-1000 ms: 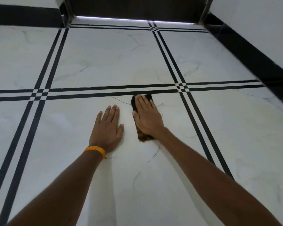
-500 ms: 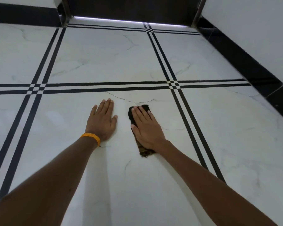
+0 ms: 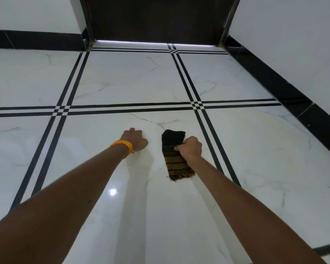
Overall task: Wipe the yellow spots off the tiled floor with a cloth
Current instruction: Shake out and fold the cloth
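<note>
Cloth (image 3: 174, 162): folded strip, flat on white marble tiled floor (image 3: 130, 80). Black end at 12 o'clock, brown-striped fringed end at 5. Right hand (image 3: 191, 148) grips its 3 o'clock edge.

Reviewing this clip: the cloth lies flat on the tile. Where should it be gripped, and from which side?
Grip the cloth mid-length at its right edge, coming down from the right, where the right hand pinches it. It lies flat as a long strip, so a middle hold likely controls both ends; the fringed near end looks looser.
</note>
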Demonstrator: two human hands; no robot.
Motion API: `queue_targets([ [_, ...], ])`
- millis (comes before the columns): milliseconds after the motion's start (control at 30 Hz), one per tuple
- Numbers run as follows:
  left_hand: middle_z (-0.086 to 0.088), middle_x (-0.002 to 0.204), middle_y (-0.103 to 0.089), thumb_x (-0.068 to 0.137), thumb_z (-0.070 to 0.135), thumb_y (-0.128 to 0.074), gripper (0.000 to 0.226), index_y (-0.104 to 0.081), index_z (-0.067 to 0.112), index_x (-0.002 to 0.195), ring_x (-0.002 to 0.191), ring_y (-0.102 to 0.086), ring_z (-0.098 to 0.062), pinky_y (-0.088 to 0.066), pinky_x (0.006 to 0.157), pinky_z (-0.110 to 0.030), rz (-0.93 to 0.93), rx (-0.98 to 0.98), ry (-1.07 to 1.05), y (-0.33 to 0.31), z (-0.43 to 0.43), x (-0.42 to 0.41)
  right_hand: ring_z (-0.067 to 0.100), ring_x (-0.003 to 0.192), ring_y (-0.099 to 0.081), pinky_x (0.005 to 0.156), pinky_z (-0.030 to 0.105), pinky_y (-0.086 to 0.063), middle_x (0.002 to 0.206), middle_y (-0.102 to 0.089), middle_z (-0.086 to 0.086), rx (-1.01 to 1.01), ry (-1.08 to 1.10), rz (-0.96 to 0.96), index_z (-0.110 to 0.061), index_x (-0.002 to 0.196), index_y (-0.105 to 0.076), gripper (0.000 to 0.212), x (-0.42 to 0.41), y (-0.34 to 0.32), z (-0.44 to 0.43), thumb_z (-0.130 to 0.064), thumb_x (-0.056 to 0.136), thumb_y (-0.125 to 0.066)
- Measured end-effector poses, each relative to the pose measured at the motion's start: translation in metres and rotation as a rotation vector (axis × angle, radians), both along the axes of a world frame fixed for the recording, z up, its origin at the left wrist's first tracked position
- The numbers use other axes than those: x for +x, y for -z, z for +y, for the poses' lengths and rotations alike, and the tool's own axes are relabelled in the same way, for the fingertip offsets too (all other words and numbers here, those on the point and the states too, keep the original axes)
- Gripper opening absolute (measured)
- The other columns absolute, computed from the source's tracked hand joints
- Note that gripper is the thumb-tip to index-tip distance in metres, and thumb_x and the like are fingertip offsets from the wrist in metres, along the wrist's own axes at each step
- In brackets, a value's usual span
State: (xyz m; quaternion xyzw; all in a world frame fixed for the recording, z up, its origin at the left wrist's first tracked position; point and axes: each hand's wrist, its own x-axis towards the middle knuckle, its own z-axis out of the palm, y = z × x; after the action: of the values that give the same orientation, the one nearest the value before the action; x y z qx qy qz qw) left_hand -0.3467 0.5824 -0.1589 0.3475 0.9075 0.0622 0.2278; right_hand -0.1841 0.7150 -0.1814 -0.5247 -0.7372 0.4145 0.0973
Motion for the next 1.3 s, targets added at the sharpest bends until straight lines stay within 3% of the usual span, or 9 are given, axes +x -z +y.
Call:
queue_targets([
  [167, -0.014, 0.108, -0.067, 0.098, 0.028, -0.059, 0.030, -0.066, 0.002, 0.112, 0.097, -0.066, -0.027, -0.057, 0.078, -0.033, -0.567, 0.380, -0.301, -0.035, 0.012, 0.047, 0.031, 0.098, -0.068, 0.088, 0.044, -0.059, 0.103, -0.071, 0.016, -0.445, -0.002, 0.207, -0.001, 0.100, -0.067, 0.042, -0.001, -0.041, 0.006, -0.011, 0.069, -0.092],
  [267, -0.011, 0.087, -0.071, 0.094, 0.039, -0.065, 0.034, -0.068, 0.005, 0.092, 0.077, -0.070, -0.022, -0.061, 0.067, -0.029, -0.774, 0.520, -0.399, -0.067, 0.024, 0.073, 0.026, 0.091, -0.072, 0.078, 0.034, -0.060, 0.096, -0.073, 0.015, -0.579, -0.137, 0.369, -0.004, 0.092, -0.067, 0.026, 0.008, -0.070, 0.000, -0.002, 0.075, -0.086],
  [367, -0.011, 0.082, -0.073, 0.086, 0.038, -0.076, 0.036, -0.069, 0.003, 0.090, 0.069, -0.071, -0.020, -0.061, 0.057, -0.025, -0.696, 0.638, -0.448, -0.091, 0.026, 0.074, 0.026, 0.099, -0.074, 0.076, 0.028, -0.059, 0.108, -0.075, 0.017, -0.537, -0.228, 0.445, -0.001, 0.112, -0.068, 0.039, 0.013, -0.101, -0.001, 0.003, 0.076, -0.083],
  [467, -0.018, 0.095, -0.075, 0.082, 0.024, -0.082, 0.021, -0.071, 0.005, 0.081, 0.087, -0.075, -0.028, -0.063, 0.074, -0.034, -0.644, 0.752, -0.473, -0.104, 0.023, 0.065, 0.025, 0.101, -0.075, 0.083, 0.031, -0.060, 0.110, -0.075, 0.015, -0.487, -0.268, 0.495, 0.002, 0.116, -0.067, 0.039, 0.013, -0.124, -0.003, 0.005, 0.079, -0.080],
  [633, -0.021, 0.107, -0.074, 0.085, 0.023, -0.079, 0.038, -0.070, -0.010, 0.101, 0.099, -0.074, -0.027, -0.061, 0.074, -0.024, -0.831, 0.968, -0.363, -0.124, -0.003, 0.065, 0.022, 0.103, -0.074, 0.088, 0.036, -0.058, 0.104, -0.076, 0.008, -0.576, -0.307, 0.580, -0.012, 0.101, -0.070, 0.022, 0.018, -0.148, -0.002, -0.004, 0.083, -0.080],
  [833, -0.023, 0.112, -0.071, 0.092, 0.018, -0.072, 0.021, -0.060, 0.009, 0.077, 0.096, -0.072, -0.024, -0.060, 0.071, -0.025, -0.811, 1.092, -0.389, -0.138, -0.023, 0.060, 0.023, 0.096, -0.074, 0.079, 0.038, -0.061, 0.103, -0.075, 0.009, -0.620, -0.218, 0.602, -0.015, 0.089, -0.063, 0.016, 0.023, -0.155, 0.000, -0.001, 0.089, -0.071],
  [933, -0.016, 0.102, -0.069, 0.102, 0.021, -0.057, 0.017, -0.050, 0.011, 0.089, 0.089, -0.071, -0.025, -0.061, 0.069, -0.028, -0.757, 1.064, -0.401, -0.149, -0.027, 0.054, 0.026, 0.102, -0.070, 0.088, 0.040, -0.060, 0.116, -0.069, 0.015, -0.456, -0.150, 0.367, -0.007, 0.104, -0.063, 0.014, 0.030, -0.152, 0.003, 0.000, 0.091, -0.063],
  [1100, -0.015, 0.091, -0.062, 0.104, 0.027, -0.051, 0.015, -0.052, 0.012, 0.100, 0.082, -0.058, -0.024, -0.052, 0.069, -0.030, -0.548, 0.909, -0.138, -0.163, -0.023, 0.064, 0.019, 0.115, -0.051, 0.086, 0.031, -0.044, 0.126, -0.050, 0.001, -0.006, -0.302, 0.247, -0.020, 0.131, -0.050, 0.065, 0.028, -0.160, -0.001, -0.014, 0.077, -0.085],
  [1300, 0.000, 0.078, -0.071, 0.101, 0.026, -0.059, 0.019, -0.063, 0.007, 0.101, 0.073, -0.066, -0.009, -0.051, 0.069, -0.018, -0.470, 0.815, 0.170, -0.185, -0.018, 0.079, 0.018, 0.125, -0.061, 0.108, 0.036, -0.049, 0.132, -0.067, 0.002, -0.306, -0.762, 0.402, -0.019, 0.130, -0.062, 0.051, 0.013, -0.177, -0.002, 0.001, 0.084, -0.074],
])
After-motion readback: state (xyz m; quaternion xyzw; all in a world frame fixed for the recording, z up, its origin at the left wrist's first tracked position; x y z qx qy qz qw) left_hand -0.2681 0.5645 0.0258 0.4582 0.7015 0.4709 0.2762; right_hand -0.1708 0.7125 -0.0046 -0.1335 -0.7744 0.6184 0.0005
